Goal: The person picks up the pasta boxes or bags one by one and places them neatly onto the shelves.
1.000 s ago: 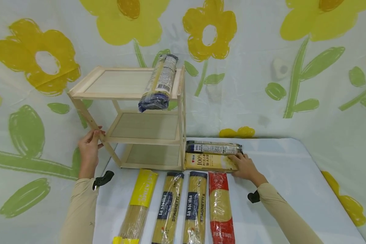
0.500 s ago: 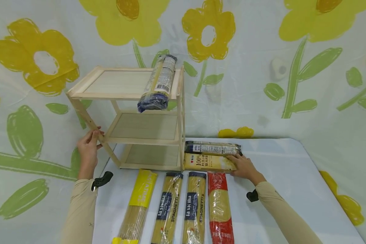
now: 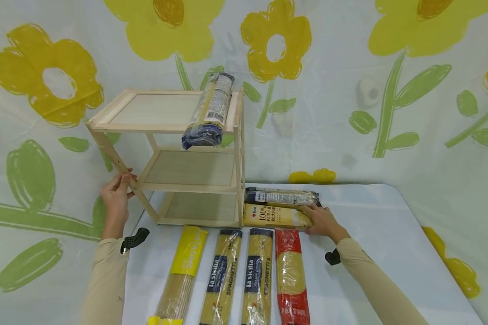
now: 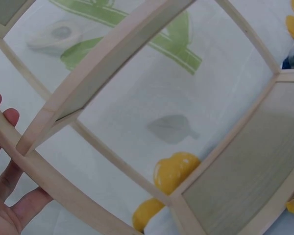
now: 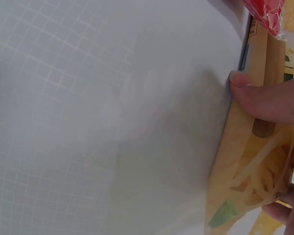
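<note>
A flat, pale-yellow rectangular packet (image 3: 274, 215) of what looks like pasta is pinched at its right end by the right hand (image 3: 323, 221), the thumb being set along the near edge; its length is stretched out leftward from that hand. Just beyond it, a slim dark-wrapped packet (image 3: 282, 197) is laid alongside. The yellow packet can be judged fairly light, smooth enough to slip and brittle inside, so it would be better held across both long edges near its middle than squeezed. By the left hand (image 3: 115, 196), a slanting post of the three-tier pale wooden rack (image 3: 154, 108) is gripped; stiff and light handling is expected there, posts being the surest hold.
</note>
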Motion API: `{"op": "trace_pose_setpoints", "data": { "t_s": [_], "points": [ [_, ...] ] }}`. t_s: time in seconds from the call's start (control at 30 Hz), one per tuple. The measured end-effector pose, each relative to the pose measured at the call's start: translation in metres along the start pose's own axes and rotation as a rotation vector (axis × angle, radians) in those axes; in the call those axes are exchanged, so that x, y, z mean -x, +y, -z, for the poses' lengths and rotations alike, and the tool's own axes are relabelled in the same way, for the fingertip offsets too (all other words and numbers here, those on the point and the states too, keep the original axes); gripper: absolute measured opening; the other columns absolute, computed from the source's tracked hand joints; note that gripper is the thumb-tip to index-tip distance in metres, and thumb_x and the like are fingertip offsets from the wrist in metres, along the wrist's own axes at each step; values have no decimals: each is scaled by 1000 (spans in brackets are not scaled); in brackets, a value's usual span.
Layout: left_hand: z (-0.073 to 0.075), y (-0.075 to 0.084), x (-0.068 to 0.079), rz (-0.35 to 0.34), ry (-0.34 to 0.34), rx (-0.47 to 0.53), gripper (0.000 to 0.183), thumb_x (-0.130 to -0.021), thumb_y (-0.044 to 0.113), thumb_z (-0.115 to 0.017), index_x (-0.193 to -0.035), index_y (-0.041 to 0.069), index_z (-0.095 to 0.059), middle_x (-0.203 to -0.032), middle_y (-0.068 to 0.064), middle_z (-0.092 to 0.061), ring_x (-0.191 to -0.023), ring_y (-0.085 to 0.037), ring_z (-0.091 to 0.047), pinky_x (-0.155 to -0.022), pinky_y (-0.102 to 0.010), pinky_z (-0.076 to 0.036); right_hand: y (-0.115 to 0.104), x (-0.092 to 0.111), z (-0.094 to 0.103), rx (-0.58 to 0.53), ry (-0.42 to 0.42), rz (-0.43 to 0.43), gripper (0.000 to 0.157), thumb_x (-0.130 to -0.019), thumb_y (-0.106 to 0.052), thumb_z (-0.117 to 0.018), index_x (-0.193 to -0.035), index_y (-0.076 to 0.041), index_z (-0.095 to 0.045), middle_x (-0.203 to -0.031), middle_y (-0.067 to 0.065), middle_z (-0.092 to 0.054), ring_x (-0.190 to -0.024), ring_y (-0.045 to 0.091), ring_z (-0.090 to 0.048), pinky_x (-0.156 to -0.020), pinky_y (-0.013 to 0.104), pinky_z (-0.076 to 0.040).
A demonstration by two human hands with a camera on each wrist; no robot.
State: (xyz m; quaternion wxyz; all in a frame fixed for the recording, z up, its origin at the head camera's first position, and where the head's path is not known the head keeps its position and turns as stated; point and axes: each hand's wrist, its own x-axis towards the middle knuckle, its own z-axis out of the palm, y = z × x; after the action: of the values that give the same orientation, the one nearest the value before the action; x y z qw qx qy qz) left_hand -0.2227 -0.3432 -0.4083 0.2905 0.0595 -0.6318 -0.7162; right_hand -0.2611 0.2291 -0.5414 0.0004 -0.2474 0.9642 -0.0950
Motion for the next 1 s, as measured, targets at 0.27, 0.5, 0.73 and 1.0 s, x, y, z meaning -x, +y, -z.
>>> {"op": "trace_pose_setpoints", "data": {
  "t_s": [0.27, 0.5, 0.73, 1.0],
  "points": [
    [2, 2, 1, 12, -4, -33, 34, -89, 27, -61, -110, 2, -69, -89, -2, -69, -94, -15, -60, -61, -20, -53, -5, 5, 0, -37, -2, 79, 66, -67, -15, -80, -128, -7, -53, -121, 23, -57, -87, 39, -60, -80, 56, -45],
    [1, 3, 2, 31, -2, -17, 34, -89, 28, -62, -110, 3, -69, -89, -2, -68, -95, -16, -59, -61, -20, -53, -4, 1, 8, -35, 30, 138, 53, -71, 3, -68, -122, -7, -58, -113, 21, -62, -77, 27, -58, -65, 46, -48],
    [1, 2, 1, 27, 0, -16, 35, -88, 28, -62, -110, 2, -69, -89, -2, -68, -95, -17, -59, -62, -20, -53, -5, 0, 11, 4, 47, 138, 52, -72, 7, -69, -120, -10, -62, -110, 16, -65, -82, 29, -63, -65, 44, -51],
    [-1, 5, 2, 41, 15, -1, 33, -87, 28, -63, -109, 3, -70, -86, -1, -68, -93, -16, -60, -59, -21, -53, -9, 8, 14, 15, 169, 164, 48, -74, 4, -70, -118, -14, -64, -111, 11, -66, -54, 11, -42, -44, 26, -32]
  ]
}}
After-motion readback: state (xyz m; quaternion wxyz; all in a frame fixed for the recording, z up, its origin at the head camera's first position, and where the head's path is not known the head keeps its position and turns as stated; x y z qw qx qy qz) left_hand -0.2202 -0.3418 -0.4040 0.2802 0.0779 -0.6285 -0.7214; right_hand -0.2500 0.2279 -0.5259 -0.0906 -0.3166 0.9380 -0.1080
